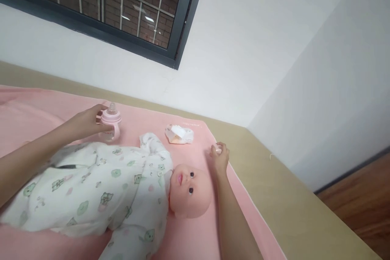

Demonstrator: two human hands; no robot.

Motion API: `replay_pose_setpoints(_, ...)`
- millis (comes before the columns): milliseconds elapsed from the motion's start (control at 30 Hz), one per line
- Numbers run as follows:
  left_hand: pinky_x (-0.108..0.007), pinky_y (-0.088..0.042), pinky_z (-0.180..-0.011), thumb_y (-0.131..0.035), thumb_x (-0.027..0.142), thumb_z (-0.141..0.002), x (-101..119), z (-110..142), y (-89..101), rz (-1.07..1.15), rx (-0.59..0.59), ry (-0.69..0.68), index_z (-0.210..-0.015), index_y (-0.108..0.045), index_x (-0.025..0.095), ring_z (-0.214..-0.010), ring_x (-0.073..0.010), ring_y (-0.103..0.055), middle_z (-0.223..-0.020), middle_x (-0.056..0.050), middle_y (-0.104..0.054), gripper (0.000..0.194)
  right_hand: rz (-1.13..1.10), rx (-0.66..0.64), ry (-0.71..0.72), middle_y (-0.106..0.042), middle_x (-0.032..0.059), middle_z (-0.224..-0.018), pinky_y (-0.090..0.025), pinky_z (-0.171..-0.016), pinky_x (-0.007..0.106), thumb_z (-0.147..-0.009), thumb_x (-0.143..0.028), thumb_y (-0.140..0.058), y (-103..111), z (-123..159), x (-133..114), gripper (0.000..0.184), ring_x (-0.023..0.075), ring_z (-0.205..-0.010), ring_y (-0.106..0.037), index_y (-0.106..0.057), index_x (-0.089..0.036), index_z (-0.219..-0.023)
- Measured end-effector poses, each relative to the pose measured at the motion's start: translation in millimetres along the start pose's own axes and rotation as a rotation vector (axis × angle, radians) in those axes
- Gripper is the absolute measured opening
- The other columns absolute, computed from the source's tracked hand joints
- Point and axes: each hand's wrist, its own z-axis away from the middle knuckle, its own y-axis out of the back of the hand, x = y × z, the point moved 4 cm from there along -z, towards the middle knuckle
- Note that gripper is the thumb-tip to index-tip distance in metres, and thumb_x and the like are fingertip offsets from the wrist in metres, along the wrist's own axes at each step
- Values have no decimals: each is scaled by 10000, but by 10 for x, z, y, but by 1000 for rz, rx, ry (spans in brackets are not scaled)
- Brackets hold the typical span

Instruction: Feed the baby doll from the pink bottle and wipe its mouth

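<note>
My left hand (pixel 88 124) is wrapped around the bottle (pixel 111 124), which stands upright on the blanket (pixel 195 239) near its far edge, just beyond the doll's (pixel 122 191) body. The teat is bare. My right hand (pixel 219 155) sits by the blanket's far right corner, fingers curled round something small and pale; it may be the bottle's cap, but I can't tell for sure. The doll lies on its back, dressed, head toward my right arm. A wipes pack (pixel 179 134) lies between my hands. The bottle is not yet lifted or brought to the doll's mouth.
</note>
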Motion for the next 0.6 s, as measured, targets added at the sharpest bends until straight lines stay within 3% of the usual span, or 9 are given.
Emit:
replay_pose_setpoints(67,-265,-501,-568,-330,509,-785,-56,-2,-22,-4,38,-25,-1110,-542,55,-712,-184,-695,-872,-36,-718,597,7,11,-35,-478,41,-978,-475,-734,337,-755,-444,-554,11,6,-2,315,127,-628,-534,-589,-225,-978)
replay_pose_setpoints(233,-206,-490,-538,-384,470,-782,-90,-1,-98,50,25,-146,-1073,-560,25,-698,-168,-698,-836,-28,-724,560,105,-2,47,-470,16,-942,-443,-716,326,-729,-515,-600,14,11,-64,323,126,-648,-483,-592,-245,-906)
replay_pose_setpoints(400,-216,-494,-559,-273,493,-789,-67,32,-153,12,85,-76,-1068,-554,36,-691,-151,-688,-826,-7,-711,605,194,-34,31,-446,29,-962,-398,-664,292,-712,-529,-628,-21,-13,-18,344,133,-690,-472,-592,-238,-891)
replay_pose_setpoints(600,-207,-478,-544,-310,516,-792,-22,62,-159,52,47,-89,-1043,-573,31,-694,-152,-689,-805,-5,-711,607,301,-25,28,-439,36,-988,-340,-620,261,-729,-563,-583,-30,-26,13,360,105,-639,-434,-593,-237,-880)
